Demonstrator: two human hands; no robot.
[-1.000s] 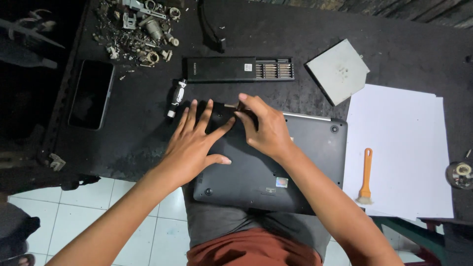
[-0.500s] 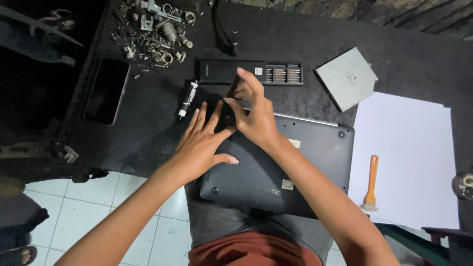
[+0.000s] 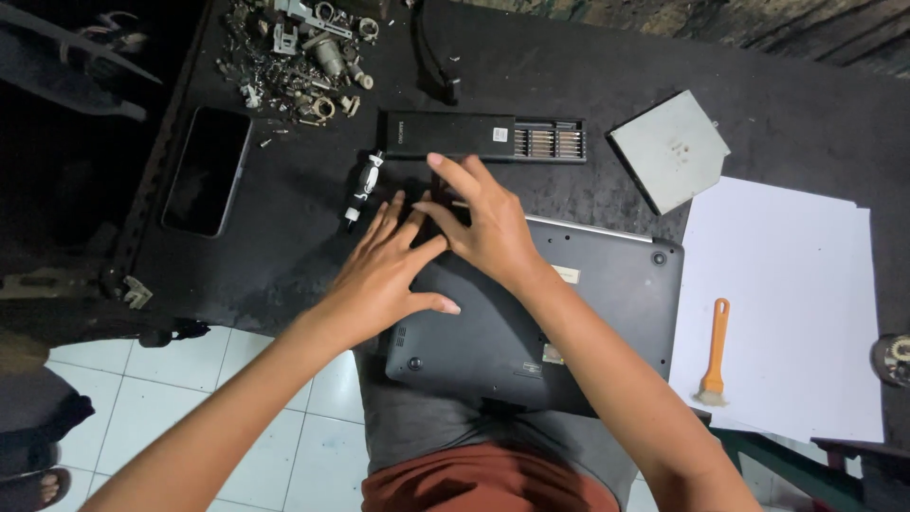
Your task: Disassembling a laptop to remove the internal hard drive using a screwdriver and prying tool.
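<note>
Head view | dark laptop upside down | both hands flat on it

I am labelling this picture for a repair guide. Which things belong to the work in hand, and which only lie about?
In use: laptop, upside down; left hand and right hand on it.

Lying about: bit case, small screwdriver, phone, metal scraps, grey drive, orange brush, white paper.

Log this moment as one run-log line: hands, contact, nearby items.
left hand: flat on laptop | right hand: fingertips at laptop's far-left corner | near: screwdriver, bit case
</note>
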